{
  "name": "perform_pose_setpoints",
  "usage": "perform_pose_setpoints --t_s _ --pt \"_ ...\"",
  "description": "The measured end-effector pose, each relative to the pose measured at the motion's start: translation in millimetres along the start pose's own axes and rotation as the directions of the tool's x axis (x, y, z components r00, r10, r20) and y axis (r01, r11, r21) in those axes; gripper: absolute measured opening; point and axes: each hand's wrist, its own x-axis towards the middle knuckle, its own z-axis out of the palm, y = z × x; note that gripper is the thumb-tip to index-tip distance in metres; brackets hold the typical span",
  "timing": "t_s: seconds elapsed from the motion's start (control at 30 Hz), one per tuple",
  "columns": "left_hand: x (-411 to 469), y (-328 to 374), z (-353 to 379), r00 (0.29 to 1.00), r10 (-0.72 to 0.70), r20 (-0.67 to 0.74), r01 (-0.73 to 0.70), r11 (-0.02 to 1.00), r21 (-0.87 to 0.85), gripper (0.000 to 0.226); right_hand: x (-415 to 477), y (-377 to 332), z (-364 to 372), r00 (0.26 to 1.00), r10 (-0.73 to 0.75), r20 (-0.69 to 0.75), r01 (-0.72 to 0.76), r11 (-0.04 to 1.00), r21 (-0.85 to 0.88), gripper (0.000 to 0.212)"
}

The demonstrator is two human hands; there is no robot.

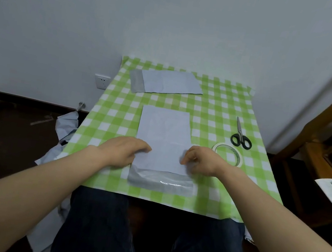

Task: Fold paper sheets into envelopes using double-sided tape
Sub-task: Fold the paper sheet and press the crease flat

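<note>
On the checked table [219, 104], both loosely curled hands [122, 151] [202, 161] press the folded sheet [163, 138], lengthwise away.

Dim, soft, even light; glare noted on near tape strip [169, 184]; edges stretched by wide-angle distortion; right blurred.

Folded white sheet [162, 138] flat at table centre, long axis 12–6, glossy flap strip at its 6 o'clock end. Finished envelope [165, 83] lies at 12. Tape roll [228, 154] flat at 3
</note>
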Motion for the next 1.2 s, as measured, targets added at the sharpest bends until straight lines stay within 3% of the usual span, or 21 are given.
perform_pose_setpoints --t_s 0.13,0.3,0.43,0.53,0.73,0.87,0.97,1.1,1.2 --pt "-4.9 -8.1 -1.0 0.999 -0.033 -0.039 0.03 0.997 -0.077 0.025 0.4 2.6 1.0 0.999 0.031 -0.04 -0.027 0.995 0.092 0.035" --pt "-2.7 -10.6 2.8 0.999 -0.031 -0.032 0.028 0.994 -0.109 0.009 -0.7 2.6 -1.5 0.997 0.074 -0.025 -0.07 0.989 0.129 0.043" --pt "-1.6 -13.9 2.4 0.997 -0.047 -0.055 0.041 0.992 -0.119 0.012 0.4 4.5 -1.1 0.997 0.074 -0.029 -0.07 0.99 0.124 0.043" --pt "-4.7 -15.6 -1.5 0.998 -0.026 -0.061 0.021 0.996 -0.083 0.043 0.0 5.3 -1.4 0.998 0.062 -0.024 -0.058 0.989 0.135 0.041" --pt "-3.9 -4.9 -5.0 0.998 -0.003 -0.059 -0.002 0.997 -0.072 0.021 1.1 5.0 -0.6 0.998 0.056 -0.037 -0.052 0.993 0.109 0.039" --pt "-3.9 -3.9 0.8 0.996 -0.024 -0.09 0.008 0.985 -0.17 0.014 0.8 4.6 -0.7 0.997 0.061 -0.037 -0.057 0.993 0.106 0.042" --pt "-1.6 -9.2 6.8 0.979 -0.138 -0.15 0.07 0.919 -0.388 0.012 -1.3 7.3 -2.1 0.998 0.062 -0.032 -0.056 0.981 0.185 0.048" --pt "1.0 -9.3 4.2 0.942 -0.275 -0.192 0.09 0.758 -0.646 0.015 -3.6 16.7 -3.8 0.99 0.106 -0.09 -0.068 0.933 0.355 0.068" --pt "2.4 -3.1 -1.1 0.928 -0.337 -0.16 0.106 0.649 -0.753 0.011 -5.3 19.8 -3.2 0.992 0.111 -0.062 -0.076 0.908 0.413 0.061"
